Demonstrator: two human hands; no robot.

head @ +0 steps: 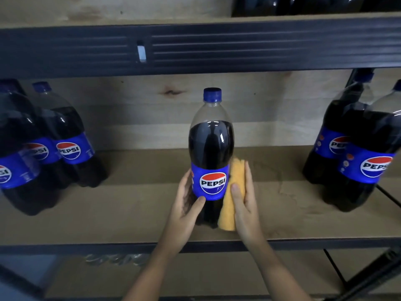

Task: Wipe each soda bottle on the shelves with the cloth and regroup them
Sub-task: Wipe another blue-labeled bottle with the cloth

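Pepsi bottle (211, 148) stands mid-shelf (134, 213), getting wiped: left hand (187, 205) wraps its label side, right hand (244, 203) presses the orange cloth (233, 192) flat against it. Groups left (50, 144) and right (358, 148) of it can't be judged wiped, so I'd guess somewhere midway.

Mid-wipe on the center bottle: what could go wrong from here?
1. The center bottle stands near the shelf's front edge; a hard push from the right hand pressing the cloth might tip it forward.
2. The left hand grips only low on the bottle, so the top may sway.
3. The cloth hangs loose below and may snag the base.
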